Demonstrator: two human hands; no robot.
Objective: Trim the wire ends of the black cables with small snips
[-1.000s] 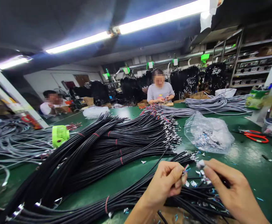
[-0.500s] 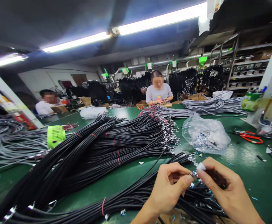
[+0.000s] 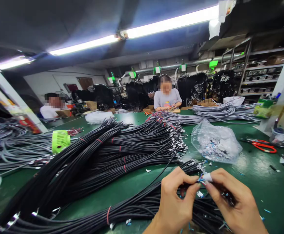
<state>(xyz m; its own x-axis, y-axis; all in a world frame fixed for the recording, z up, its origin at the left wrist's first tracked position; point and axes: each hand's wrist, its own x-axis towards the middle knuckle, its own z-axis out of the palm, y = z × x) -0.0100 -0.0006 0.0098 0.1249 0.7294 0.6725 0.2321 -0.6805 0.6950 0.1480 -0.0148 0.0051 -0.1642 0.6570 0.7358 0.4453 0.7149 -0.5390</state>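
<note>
Low on the right, my left hand (image 3: 177, 195) pinches the end of a black cable between thumb and index finger. Thin coloured wires (image 3: 201, 179), blue among them, poke out past those fingertips. My right hand (image 3: 238, 195) is closed beside it, thumb and index finger meeting at the wires. Something white (image 3: 207, 177), like a wrap, shows at its index fingertip. Beneath both hands runs a bundle of black cables (image 3: 129, 208), tied with a red band. The cable's body is mostly hidden by my left hand.
Banded black cables (image 3: 142, 139) cover the green table. A clear plastic bag (image 3: 216, 141) of scraps lies ahead, with red-handled pliers (image 3: 263, 146) to its right. A green fan (image 3: 60, 141) and grey cables (image 3: 224, 112) lie farther off. Two people sit beyond.
My right fingers have turned slightly at the wire end, and more of the blue wires shows between the hands. The left hand has shifted a little. The view has moved slightly.
</note>
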